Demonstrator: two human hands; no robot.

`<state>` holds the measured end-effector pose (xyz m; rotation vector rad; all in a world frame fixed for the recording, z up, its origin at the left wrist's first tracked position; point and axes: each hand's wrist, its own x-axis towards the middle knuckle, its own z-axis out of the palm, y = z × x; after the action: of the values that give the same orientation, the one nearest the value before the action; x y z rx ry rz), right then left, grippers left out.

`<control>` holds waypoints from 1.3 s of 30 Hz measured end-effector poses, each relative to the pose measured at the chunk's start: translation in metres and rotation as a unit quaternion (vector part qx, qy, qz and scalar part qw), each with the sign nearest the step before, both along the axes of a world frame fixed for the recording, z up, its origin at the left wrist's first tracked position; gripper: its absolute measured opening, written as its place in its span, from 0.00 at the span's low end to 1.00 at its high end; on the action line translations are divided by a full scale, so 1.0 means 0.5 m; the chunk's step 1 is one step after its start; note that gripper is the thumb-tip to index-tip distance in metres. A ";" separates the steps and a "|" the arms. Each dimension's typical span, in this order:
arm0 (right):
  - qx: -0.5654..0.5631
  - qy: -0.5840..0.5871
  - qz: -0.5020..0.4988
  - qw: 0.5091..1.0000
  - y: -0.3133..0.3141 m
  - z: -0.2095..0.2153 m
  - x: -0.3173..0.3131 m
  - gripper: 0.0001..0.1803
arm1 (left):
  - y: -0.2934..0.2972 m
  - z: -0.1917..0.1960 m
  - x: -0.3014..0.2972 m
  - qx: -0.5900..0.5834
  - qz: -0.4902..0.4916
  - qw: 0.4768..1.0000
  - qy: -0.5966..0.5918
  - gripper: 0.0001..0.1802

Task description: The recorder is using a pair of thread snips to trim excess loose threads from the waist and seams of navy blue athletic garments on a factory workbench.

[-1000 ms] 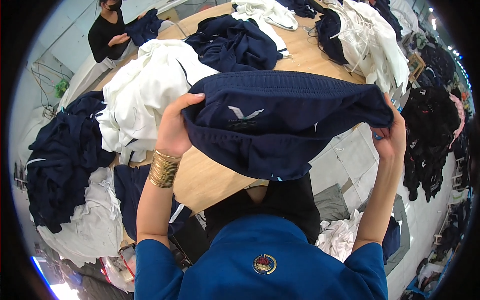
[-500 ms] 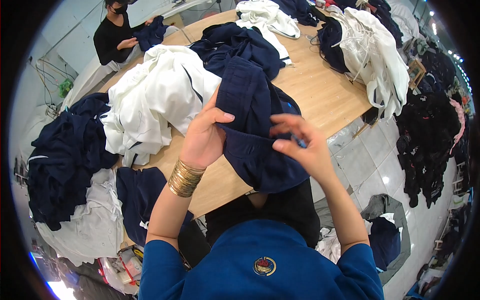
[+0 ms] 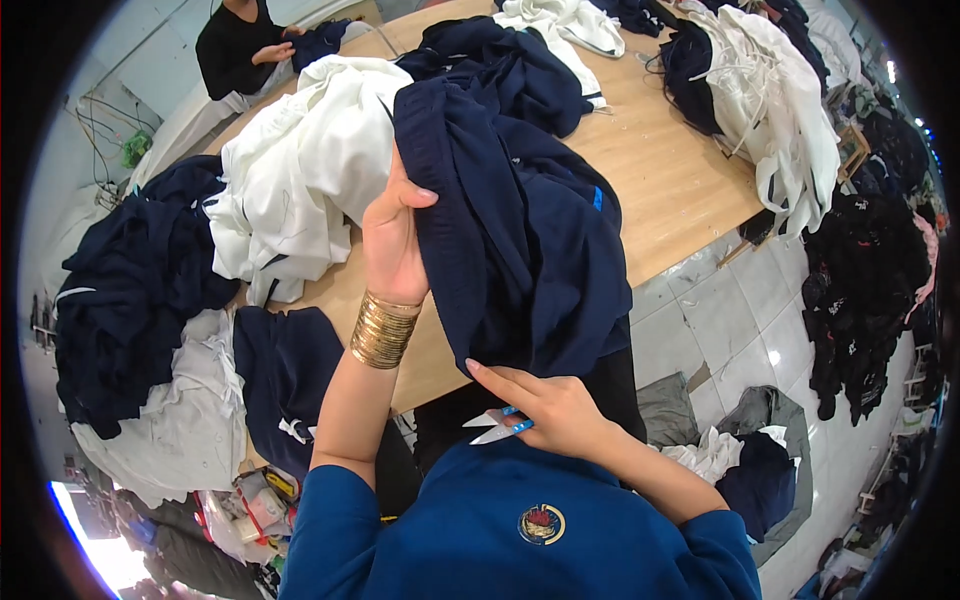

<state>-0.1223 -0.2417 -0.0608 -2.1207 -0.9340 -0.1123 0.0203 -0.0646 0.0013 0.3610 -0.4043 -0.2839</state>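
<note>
A navy garment with a gathered elastic waistband [image 3: 540, 250], like trousers or shorts, is stretched out in front of me. My left hand [image 3: 397, 235] grips its waistband on the left side, thumb on top and fingers hidden behind the cloth. My right hand [image 3: 555, 410] is at the near lower end of the waistband, fingertips touching its edge. Tucked in that same hand are small thread snips [image 3: 513, 428] with blue handles; their pale blades point left, spread apart. A small bright blue mark [image 3: 598, 198] shows on the garment's right side.
White garments [image 3: 300, 160] and navy garments [image 3: 500, 65] lie heaped on the wooden table [image 3: 690, 190]. More navy cloth [image 3: 140, 300] hangs at the left. White clothes [image 3: 775, 110] are piled far right, beside dark clothes [image 3: 865, 300]. Across the table, a person [image 3: 235, 50] handles navy cloth.
My right hand has moved down from the garment's middle to the waistband's near end, and the snips now show clearly. The waistband has been turned and pulled out lengthwise; my left hand shifted slightly up and left.
</note>
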 end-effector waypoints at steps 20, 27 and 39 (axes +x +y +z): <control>0.226 0.085 -0.189 0.952 -0.072 0.044 0.046 0.11 | -0.040 0.006 -0.101 0.389 0.084 0.913 -0.089 0.46; 0.296 0.125 -0.214 0.923 -0.098 0.174 0.096 0.20 | -0.049 0.013 -0.089 0.437 -0.081 0.866 -0.228 0.39; 0.522 0.122 -0.334 0.775 -0.139 0.204 0.138 0.07 | -0.053 -0.066 -0.096 0.737 0.145 0.614 -0.240 0.35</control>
<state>-0.0532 -0.3110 0.0413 -1.2331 0.1418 -0.5581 -0.0278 -0.0910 -0.0316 2.1850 -0.5565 -0.1279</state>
